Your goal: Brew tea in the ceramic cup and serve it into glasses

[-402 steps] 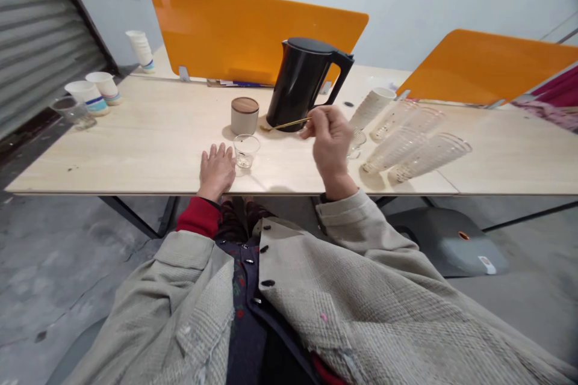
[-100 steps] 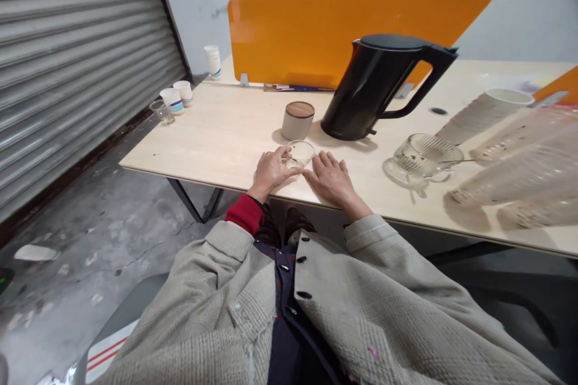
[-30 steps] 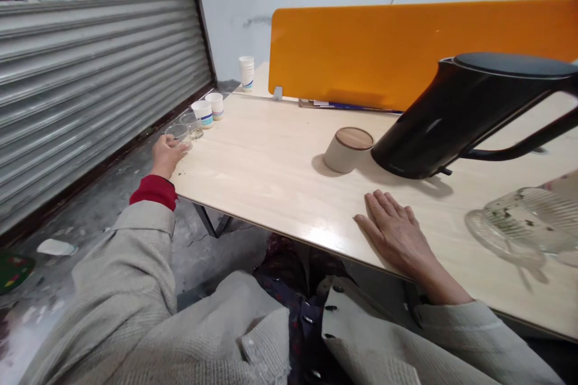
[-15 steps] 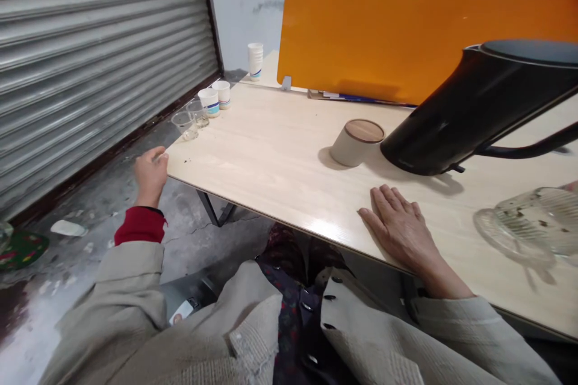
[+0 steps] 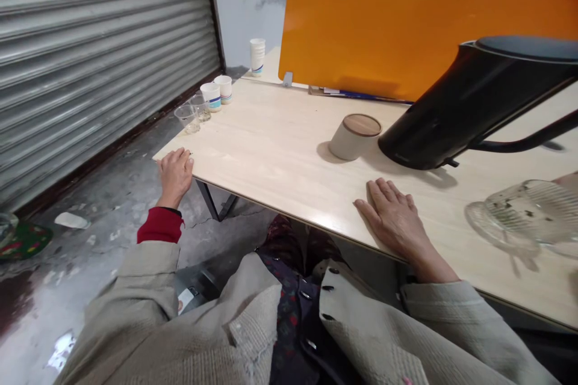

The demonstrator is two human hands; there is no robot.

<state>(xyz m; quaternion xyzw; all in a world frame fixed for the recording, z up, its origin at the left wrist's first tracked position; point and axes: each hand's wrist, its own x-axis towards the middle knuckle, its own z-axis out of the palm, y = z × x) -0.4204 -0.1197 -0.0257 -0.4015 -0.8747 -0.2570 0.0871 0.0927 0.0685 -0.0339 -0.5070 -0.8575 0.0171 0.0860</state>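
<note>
My left hand (image 5: 175, 173) rests palm down at the near left corner of the light wood table (image 5: 271, 144), fingers laid over the edge onto the top and nothing seen in them. A small dark speck shows by its fingertips. My right hand (image 5: 394, 216) lies flat near the front edge, thumb apart. Beyond it stand a grey canister (image 5: 347, 143) with a wooden lid and a black electric kettle (image 5: 433, 114). To its right is a ribbed glass vessel (image 5: 519, 210) with dark bits inside, cut off by the frame's edge.
Clear plastic cups (image 5: 187, 119) and white paper cups (image 5: 211, 98) line the table's left edge. A stack of paper cups (image 5: 257, 58) stands farther back. An orange divider (image 5: 361, 36) crosses behind. A roller shutter (image 5: 99, 60) is at left, and a white object (image 5: 72, 221) lies on the floor.
My left hand has moved right from beside the table corner onto its top, covering most of the dark specks there. My right hand stays flat on the table.
</note>
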